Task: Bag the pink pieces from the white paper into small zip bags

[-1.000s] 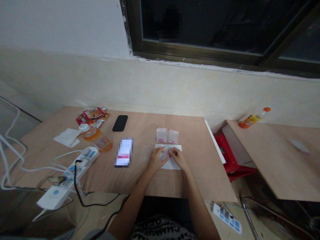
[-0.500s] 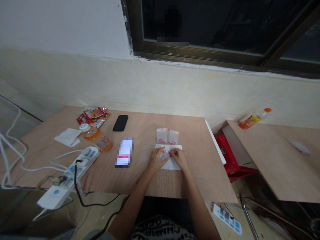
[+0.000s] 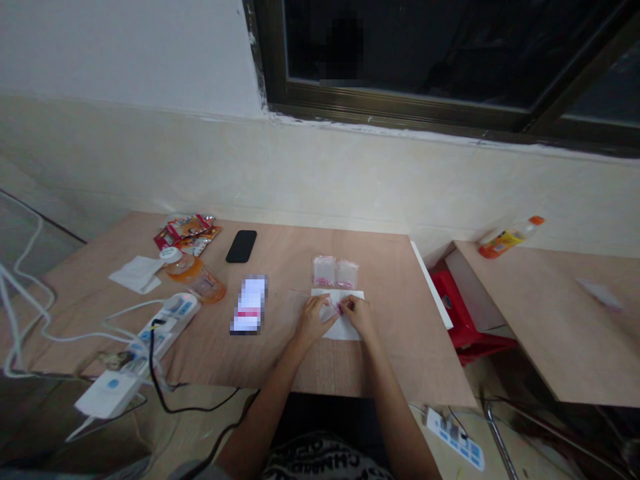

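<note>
Both hands are over a white sheet of paper (image 3: 345,329) on the wooden table. My left hand (image 3: 315,318) is closed in a pinch on a thin reddish thread (image 3: 329,304), one end of which trails left past the fingers. My right hand (image 3: 358,312) pinches at a small cluster of dark pink beads (image 3: 341,309) on the same thread; fingers hide part of it. Just beyond the paper lie two small clear zip bags, a left bag (image 3: 324,271) and a right bag (image 3: 347,273), with pink beads at their bottoms.
Left of my hands are a lit phone (image 3: 249,305), a dark phone (image 3: 241,247), an orange drink bottle (image 3: 195,275), snack wrappers (image 3: 187,231), a tissue (image 3: 136,274) and a power strip (image 3: 165,327) with cables. Rightward, a red stool (image 3: 455,313) stands between two tables.
Almost nothing differs. Both hands keep their pinch over the paper, and the view has shifted very slightly.
</note>
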The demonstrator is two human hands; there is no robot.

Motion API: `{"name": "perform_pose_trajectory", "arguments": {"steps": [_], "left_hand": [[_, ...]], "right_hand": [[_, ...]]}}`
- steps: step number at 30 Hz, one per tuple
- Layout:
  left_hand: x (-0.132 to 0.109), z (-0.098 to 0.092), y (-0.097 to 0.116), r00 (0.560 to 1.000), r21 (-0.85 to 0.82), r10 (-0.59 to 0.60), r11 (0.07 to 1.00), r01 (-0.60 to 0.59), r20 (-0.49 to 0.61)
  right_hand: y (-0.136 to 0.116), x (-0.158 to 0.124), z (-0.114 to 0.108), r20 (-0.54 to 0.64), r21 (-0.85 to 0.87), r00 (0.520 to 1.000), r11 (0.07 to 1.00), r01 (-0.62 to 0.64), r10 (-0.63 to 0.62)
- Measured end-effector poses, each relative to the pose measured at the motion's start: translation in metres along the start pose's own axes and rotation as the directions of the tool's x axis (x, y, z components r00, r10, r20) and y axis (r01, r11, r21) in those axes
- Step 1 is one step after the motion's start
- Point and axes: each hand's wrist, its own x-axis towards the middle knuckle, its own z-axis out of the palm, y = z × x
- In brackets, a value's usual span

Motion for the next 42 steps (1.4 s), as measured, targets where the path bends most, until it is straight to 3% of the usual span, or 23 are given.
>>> {"name": "perform_pose_trajectory", "arguments": {"steps": [14, 19, 24, 27, 36, 42], "left_hand": [[0.0, 0.0, 0.0, 1.0, -0.002, 0.011, 1.0, -0.011, -0.001], [0.0, -0.001, 0.001, 1.0, -0.007, 0.008, 1.0, -0.007, 0.002], [0.0, -0.001, 0.001, 1.0, -0.011, 0.015, 1.0, -0.015, -0.004], [-0.001, 0.0, 0.0, 1.0, 0.007, 0.014, 1.0, -0.014, -0.007], [0.0, -0.001, 0.001, 0.999, -0.001, 0.031, 1.0, -0.031, -0.011], [-0.001, 0.0, 0.0, 1.0, -0.014, 0.008, 1.0, -0.008, -0.005]], "right_hand": [[0.002, 0.002, 0.002, -0.009, 0.007, 0.999, 0.999, -0.031, 0.032], [0.011, 0.002, 0.008, -0.031, 0.213, 0.999, 0.977, -0.03, 0.037], [0.013, 0.0, 0.015, -0.022, 0.467, 1.0, 0.884, 0.019, -0.01], [0.01, 0.0, 0.019, 0.004, 0.52, 1.0, 0.854, 0.024, -0.031], [0.013, 0.0, 0.022, 0.007, 0.518, 0.999, 0.855, 0.041, -0.052], [0.017, -0.003, 0.015, -0.039, 0.302, 0.998, 0.953, -0.03, 0.043]]}}
